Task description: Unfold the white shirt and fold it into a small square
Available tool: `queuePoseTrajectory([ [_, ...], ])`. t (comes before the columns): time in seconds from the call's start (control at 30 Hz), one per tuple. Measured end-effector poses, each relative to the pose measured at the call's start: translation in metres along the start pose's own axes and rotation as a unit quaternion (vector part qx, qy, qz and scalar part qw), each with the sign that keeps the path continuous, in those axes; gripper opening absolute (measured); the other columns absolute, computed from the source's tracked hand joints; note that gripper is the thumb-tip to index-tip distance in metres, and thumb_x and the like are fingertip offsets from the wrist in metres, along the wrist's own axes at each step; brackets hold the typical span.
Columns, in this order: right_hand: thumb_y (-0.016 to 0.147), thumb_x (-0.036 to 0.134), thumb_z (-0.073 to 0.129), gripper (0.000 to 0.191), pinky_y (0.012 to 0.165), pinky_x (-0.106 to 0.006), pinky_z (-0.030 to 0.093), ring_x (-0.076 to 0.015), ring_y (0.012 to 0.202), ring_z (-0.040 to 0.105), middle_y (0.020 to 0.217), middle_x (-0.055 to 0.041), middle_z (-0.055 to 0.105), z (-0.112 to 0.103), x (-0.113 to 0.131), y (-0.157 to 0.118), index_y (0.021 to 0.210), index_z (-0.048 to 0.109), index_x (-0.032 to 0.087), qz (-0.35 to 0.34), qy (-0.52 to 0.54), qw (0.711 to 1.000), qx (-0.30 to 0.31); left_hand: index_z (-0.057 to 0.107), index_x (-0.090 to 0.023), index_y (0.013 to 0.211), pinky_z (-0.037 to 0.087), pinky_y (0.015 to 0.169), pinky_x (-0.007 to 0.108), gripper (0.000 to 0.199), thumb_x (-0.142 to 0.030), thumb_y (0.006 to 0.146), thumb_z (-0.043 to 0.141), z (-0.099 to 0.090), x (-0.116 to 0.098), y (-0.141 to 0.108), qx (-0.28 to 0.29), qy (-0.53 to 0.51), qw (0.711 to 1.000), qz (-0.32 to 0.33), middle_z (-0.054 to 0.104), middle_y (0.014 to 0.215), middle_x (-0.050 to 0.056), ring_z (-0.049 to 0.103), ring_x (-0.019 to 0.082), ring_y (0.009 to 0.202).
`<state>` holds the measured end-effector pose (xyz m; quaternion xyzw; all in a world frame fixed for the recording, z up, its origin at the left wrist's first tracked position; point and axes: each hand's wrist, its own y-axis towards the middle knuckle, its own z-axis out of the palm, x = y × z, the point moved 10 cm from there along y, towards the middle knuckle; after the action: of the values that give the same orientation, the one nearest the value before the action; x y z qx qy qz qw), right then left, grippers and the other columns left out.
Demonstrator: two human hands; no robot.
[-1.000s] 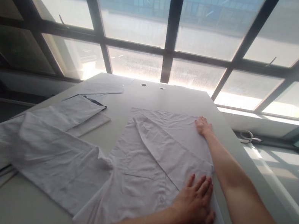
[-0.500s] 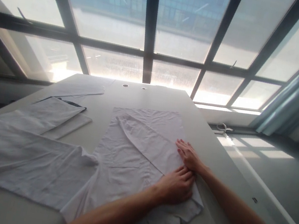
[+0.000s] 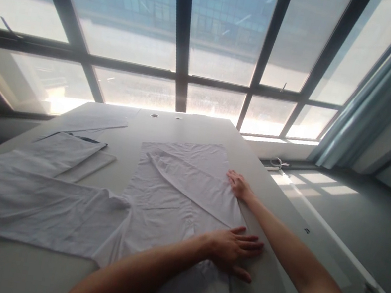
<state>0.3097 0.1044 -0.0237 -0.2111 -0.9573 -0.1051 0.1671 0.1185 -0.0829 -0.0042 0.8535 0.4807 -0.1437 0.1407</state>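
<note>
A white shirt [image 3: 163, 201] lies spread on the pale table, lightly wrinkled. One long sleeve [image 3: 189, 181] is laid slantwise across its body, while the other sleeve [image 3: 51, 212] stretches out to the left. My left hand [image 3: 235, 250] rests palm down with fingers spread over the shirt's right edge, its fingertips reaching the bare tabletop. Further up that edge, my right hand [image 3: 239, 184] lies flat with its fingers stretched out along the cloth. Neither hand grips anything. My left forearm hides part of the shirt's lower portion.
More folded white cloth [image 3: 54, 152] with a dark edge lies at the table's left side. Large framed windows [image 3: 222, 35] stand behind the table [image 3: 198, 129]. At the right are a blue curtain [image 3: 365, 106], a coiled white cable [image 3: 279, 163] and sunlit grey floor.
My left hand's curled fingers have spread, and the hand has moved apart from my right hand. The shirt's lower right corner no longer juts out as far. The view has turned slightly right.
</note>
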Motion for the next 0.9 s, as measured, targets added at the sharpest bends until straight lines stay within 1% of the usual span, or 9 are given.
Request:
queuePoseTrajectory([
  [0.1, 0.105, 0.028, 0.026, 0.056, 0.115, -0.046, 0.042, -0.0300, 0.135, 0.059, 0.146, -0.0175, 0.062, -0.017, -0.031, 0.001, 0.155, 0.051, 0.019, 0.119, 0.011, 0.990, -0.076, 0.031, -0.009, 0.162, 0.013, 0.130, 0.050, 0.071, -0.051, 0.106, 0.042, 0.002, -0.004, 0.001, 0.004, 0.003, 1.000, 0.007, 0.032, 0.169, 0.016, 0.023, 0.025, 0.159],
  [0.17, 0.104, 0.026, 0.024, 0.060, 0.112, -0.048, 0.046, -0.0327, 0.132, 0.061, 0.141, -0.0210, 0.065, -0.025, -0.046, 0.001, 0.157, 0.049, 0.014, 0.163, 0.025, 0.980, -0.108, 0.033, -0.012, 0.162, 0.015, 0.129, 0.050, 0.069, -0.049, 0.106, 0.043, 0.002, -0.004, 0.001, 0.007, 0.006, 1.000, 0.007, 0.034, 0.168, 0.014, 0.023, 0.025, 0.159],
  [0.3, 0.097, 0.021, 0.025, 0.064, 0.112, -0.041, 0.047, -0.0269, 0.134, 0.060, 0.141, -0.0165, 0.065, -0.032, -0.059, -0.001, 0.155, 0.052, 0.012, 0.168, 0.066, 0.973, -0.142, 0.036, -0.012, 0.161, 0.013, 0.130, 0.050, 0.067, -0.050, 0.106, 0.041, 0.003, -0.003, 0.002, 0.009, 0.007, 1.000, 0.010, 0.034, 0.168, 0.013, 0.022, 0.025, 0.159],
  [0.47, 0.091, 0.021, 0.029, 0.066, 0.112, -0.041, 0.047, -0.0259, 0.133, 0.061, 0.139, -0.0151, 0.067, -0.037, -0.057, -0.004, 0.150, 0.056, 0.009, 0.143, 0.093, 0.973, -0.158, 0.037, -0.009, 0.160, 0.010, 0.130, 0.050, 0.068, -0.049, 0.105, 0.041, 0.008, -0.002, 0.003, 0.011, 0.005, 1.000, 0.014, 0.034, 0.168, 0.014, 0.020, 0.025, 0.159],
  [0.6, 0.090, 0.021, 0.031, 0.065, 0.118, -0.041, 0.042, -0.0254, 0.139, 0.055, 0.145, -0.0123, 0.064, -0.037, -0.032, -0.011, 0.149, 0.059, 0.012, 0.107, 0.091, 0.978, -0.158, 0.036, -0.013, 0.161, 0.013, 0.130, 0.050, 0.067, -0.049, 0.105, 0.042, 0.007, -0.001, 0.002, 0.002, 0.013, 1.000, 0.009, 0.035, 0.168, 0.011, 0.022, 0.024, 0.159],
  [0.7, 0.095, 0.024, 0.036, 0.061, 0.126, -0.043, 0.028, -0.0253, 0.154, 0.034, 0.163, -0.0124, 0.043, -0.025, 0.012, -0.024, 0.151, 0.056, 0.012, 0.050, 0.023, 0.988, -0.146, 0.040, -0.011, 0.159, 0.013, 0.130, 0.049, 0.067, -0.050, 0.105, 0.043, 0.002, -0.005, 0.002, -0.005, 0.024, 1.000, 0.013, 0.037, 0.167, 0.011, 0.023, 0.025, 0.159],
  [0.8, 0.102, 0.034, 0.038, 0.061, 0.129, -0.049, 0.018, -0.0262, 0.160, 0.017, 0.171, -0.0108, 0.026, 0.007, 0.067, -0.042, 0.159, 0.044, 0.016, -0.047, -0.060, 0.994, -0.078, 0.044, -0.013, 0.158, 0.011, 0.131, 0.043, 0.071, -0.055, 0.102, 0.049, 0.001, -0.006, 0.002, 0.010, 0.034, 0.999, -0.004, 0.043, 0.164, 0.010, 0.023, 0.026, 0.159],
  [0.87, 0.104, 0.040, 0.037, 0.060, 0.129, -0.050, 0.016, -0.0257, 0.160, 0.016, 0.171, -0.0094, 0.025, 0.028, 0.090, -0.053, 0.161, 0.041, 0.020, -0.095, -0.073, 0.993, -0.016, 0.044, -0.020, 0.160, 0.013, 0.130, 0.034, 0.072, -0.058, 0.099, 0.054, 0.002, -0.001, 0.001, 0.022, 0.034, 0.999, -0.036, 0.047, 0.162, 0.005, 0.025, 0.024, 0.158],
  [0.9, 0.105, 0.042, 0.037, 0.060, 0.129, -0.049, 0.016, -0.0257, 0.160, 0.018, 0.171, -0.0098, 0.026, 0.035, 0.095, -0.057, 0.161, 0.041, 0.020, -0.104, -0.074, 0.992, 0.009, 0.044, -0.023, 0.160, 0.015, 0.130, 0.031, 0.072, -0.059, 0.098, 0.056, 0.002, 0.000, 0.001, 0.025, 0.034, 0.998, -0.048, 0.047, 0.162, 0.002, 0.025, 0.023, 0.158],
])
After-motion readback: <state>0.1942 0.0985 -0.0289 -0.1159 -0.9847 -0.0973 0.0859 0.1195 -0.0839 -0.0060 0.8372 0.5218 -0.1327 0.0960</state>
